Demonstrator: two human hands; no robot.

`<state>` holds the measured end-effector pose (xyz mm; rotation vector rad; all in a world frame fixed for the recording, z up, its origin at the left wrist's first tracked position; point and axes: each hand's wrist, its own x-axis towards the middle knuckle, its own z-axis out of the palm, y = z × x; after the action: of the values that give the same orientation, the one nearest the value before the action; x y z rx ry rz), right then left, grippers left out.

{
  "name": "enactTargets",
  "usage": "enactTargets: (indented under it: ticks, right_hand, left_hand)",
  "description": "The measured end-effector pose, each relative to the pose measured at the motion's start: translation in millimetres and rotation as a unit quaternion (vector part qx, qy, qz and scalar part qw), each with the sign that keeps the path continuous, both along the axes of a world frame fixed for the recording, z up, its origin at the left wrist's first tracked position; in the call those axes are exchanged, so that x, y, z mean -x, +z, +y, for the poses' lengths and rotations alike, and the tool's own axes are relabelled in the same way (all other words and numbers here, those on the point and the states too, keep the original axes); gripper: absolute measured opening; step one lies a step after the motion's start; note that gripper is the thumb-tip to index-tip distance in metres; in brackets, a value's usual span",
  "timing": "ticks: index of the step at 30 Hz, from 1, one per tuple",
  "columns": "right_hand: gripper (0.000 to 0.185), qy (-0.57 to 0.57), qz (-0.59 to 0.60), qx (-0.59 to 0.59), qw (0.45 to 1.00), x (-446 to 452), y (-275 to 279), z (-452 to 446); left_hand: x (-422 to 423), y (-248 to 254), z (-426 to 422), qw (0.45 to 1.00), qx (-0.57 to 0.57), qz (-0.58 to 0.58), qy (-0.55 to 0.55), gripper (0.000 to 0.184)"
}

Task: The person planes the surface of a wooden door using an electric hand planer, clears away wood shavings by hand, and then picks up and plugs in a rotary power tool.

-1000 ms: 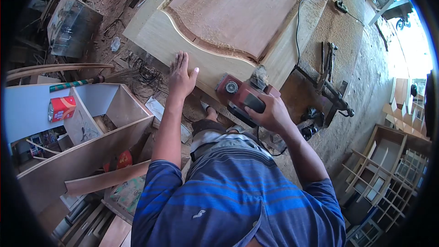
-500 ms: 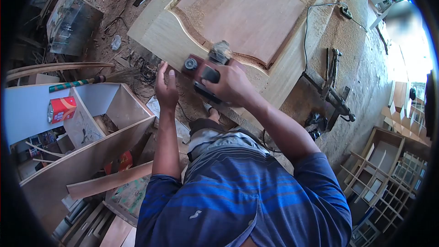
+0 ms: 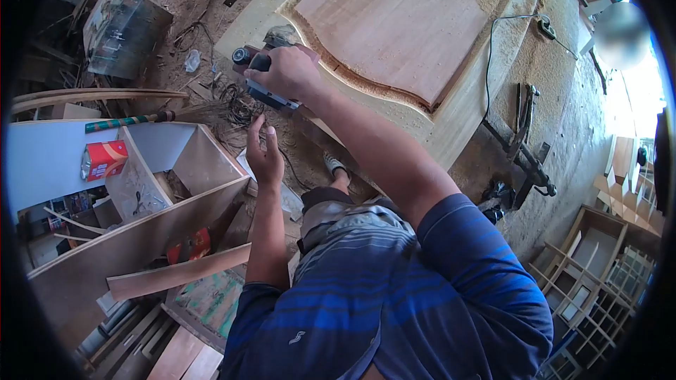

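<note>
My right hand point(image 3: 291, 74) is wrapped round the handle of an electric planer point(image 3: 273, 97). The planer's dark front knob sticks out to the left, and my fingers cover much of its body. It sits at the near-left corner of a panelled wooden door point(image 3: 394, 116); whether its sole touches the wood is hidden. Below the planer, my left hand point(image 3: 266, 160) hangs in the air with its fingers stretched out, holding nothing. Wood shavings lie over the door's panel and frame.
A wooden cabinet carcass point(image 3: 176, 200) stands at left, with a red can point(image 3: 105, 160) on it. A metal clamp point(image 3: 521, 141) and a power cord point(image 3: 491, 56) are by the door's right side. Lattice frames point(image 3: 581, 274) lean at far right. Scraps litter the floor.
My right hand has moved left with the planer, along the door's near edge to its corner. My left hand now sits slightly lower, below the planer.
</note>
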<state>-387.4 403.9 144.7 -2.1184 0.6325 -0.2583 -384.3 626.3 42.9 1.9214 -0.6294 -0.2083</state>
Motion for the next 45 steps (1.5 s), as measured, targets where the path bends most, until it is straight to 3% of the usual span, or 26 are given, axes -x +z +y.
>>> enactTargets:
  ticks: [5, 7, 8, 14, 15, 18, 19, 21, 25, 26, 33, 45]
  right_hand:
    - [0.065, -0.029, -0.136, 0.002, 0.99, 94.5, 19.1, -3.7]
    - [0.061, -0.033, -0.149, -0.096, 0.984, 158.0, 38.0, -2.0]
    - [0.056, -0.035, -0.132, -0.161, 0.977, 191.5, 47.8, -2.2]
    - [0.056, -0.137, 0.033, -0.045, 0.989, 372.7, 90.7, 21.7]
    - [0.056, -0.158, 0.059, -0.041, 0.985, 401.2, 86.7, 25.2]
    - [0.053, -0.186, 0.121, -0.04, 0.974, 460.0, 93.8, 36.3]
    - [0.052, -0.191, 0.139, -0.045, 0.971, 473.3, 91.6, 39.5]
    - [0.05, -0.202, 0.175, -0.057, 0.962, 493.7, 84.4, 46.0]
    - [0.049, -0.192, 0.21, -0.04, 0.958, 486.5, 75.9, 56.3]
    - [0.047, -0.179, 0.173, 0.001, 0.968, 483.5, 65.7, 57.4]
    - [0.049, -0.14, 0.158, -0.022, 0.977, 444.2, 35.7, 46.7]
    - [0.052, -0.098, 0.165, -0.037, 0.981, 320.2, 36.7, 37.4]
  left_hand:
    - [7.5, 2.6, -3.5, 0.998, 0.057, -0.011, 0.003, 0.043]
    - [12.4, 3.7, -10.3, 0.997, 0.072, -0.015, 0.007, 0.042]
    - [17.1, 2.0, -13.3, 0.998, 0.067, -0.019, -0.003, 0.042]
    - [53.2, 3.4, -61.1, 0.981, -0.034, -0.117, -0.152, 0.045]
    - [57.5, 0.8, -69.0, 0.969, -0.071, -0.122, -0.205, 0.062]
    - [80.7, -8.3, -86.5, 0.924, -0.194, -0.226, -0.238, 0.084]
    - [82.7, -14.9, -90.2, 0.915, -0.226, -0.214, -0.256, 0.101]
    - [86.6, -21.2, -91.4, 0.91, -0.243, -0.228, -0.246, 0.1]
    - [83.2, -17.3, -90.7, 0.905, -0.256, -0.221, -0.257, 0.097]
    - [80.4, -14.8, -89.2, 0.906, -0.256, -0.213, -0.262, 0.095]
    - [72.1, -12.3, -88.2, 0.913, -0.241, -0.179, -0.277, 0.083]
    - [31.5, 23.9, -96.1, 0.953, -0.148, -0.067, -0.257, 0.057]
